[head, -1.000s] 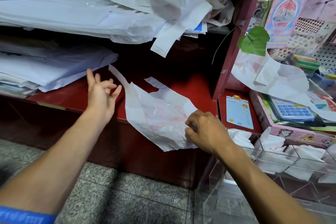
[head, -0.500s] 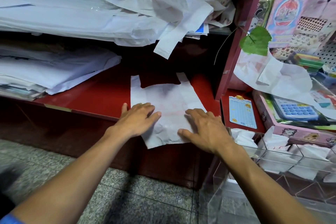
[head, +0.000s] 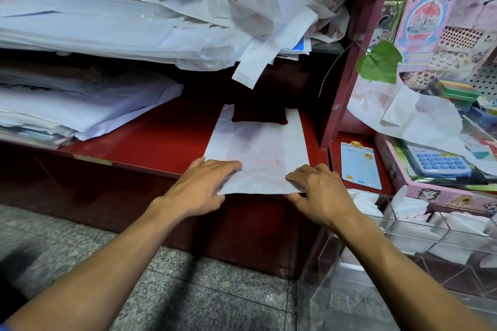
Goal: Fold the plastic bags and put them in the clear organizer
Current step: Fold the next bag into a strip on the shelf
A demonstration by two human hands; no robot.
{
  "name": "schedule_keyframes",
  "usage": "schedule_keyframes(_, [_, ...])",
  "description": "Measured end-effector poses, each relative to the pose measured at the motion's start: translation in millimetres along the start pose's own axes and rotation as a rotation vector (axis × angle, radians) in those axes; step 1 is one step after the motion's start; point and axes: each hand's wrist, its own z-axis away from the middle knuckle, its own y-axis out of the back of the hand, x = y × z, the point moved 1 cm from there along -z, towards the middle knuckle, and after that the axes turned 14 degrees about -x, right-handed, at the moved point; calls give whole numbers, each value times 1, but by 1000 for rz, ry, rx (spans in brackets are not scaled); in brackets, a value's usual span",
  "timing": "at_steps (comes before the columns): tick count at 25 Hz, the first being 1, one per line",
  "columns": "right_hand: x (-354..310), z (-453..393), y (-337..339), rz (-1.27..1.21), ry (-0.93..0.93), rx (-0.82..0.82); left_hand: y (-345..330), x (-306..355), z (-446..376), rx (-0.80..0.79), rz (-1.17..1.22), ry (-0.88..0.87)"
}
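Flattening step: my left hand (head: 207, 184) and right hand (head: 320, 191), fingers spread and grasping nothing, press 1 plastic bag (head: 255, 153) onto the shelf (head: 161, 142); next, probably fold lengthwise.

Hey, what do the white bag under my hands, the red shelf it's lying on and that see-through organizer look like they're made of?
White bag: thin, matte, slightly translucent plastic film; it is creased, and faint print shows through.
Red shelf: probably painted or laminated wood; glossy, with a worn patch at its front edge.
Clear organizer: looks like rigid acrylic; transparent walls with bright, straight edges.
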Motion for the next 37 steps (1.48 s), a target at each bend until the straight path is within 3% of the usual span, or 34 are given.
schedule_keyframes(5, [22,-2,3,-501,3,58,0,-36,17,271,644,38])
schedule_keyframes(9, [26,-1,9,-861,-80,54,-1,-43,21,238,844,112])
schedule_keyframes(11, [24,-2,11,-944,-126,59,-2,-47,18,315,850,156])
schedule_keyframes(13, [22,-3,12,-904,-159,88,-2,-47,14,383,843,225])
schedule_keyframes(16, [20,-6,9,-859,-172,115,1,-41,10,331,924,217])
schedule_keyframes(24, [29,-2,20,-857,-77,-119,3,-45,12,278,989,235])
schedule_keyframes(37, [28,-20,4,-641,-256,87,0,-47,14,364,846,329])
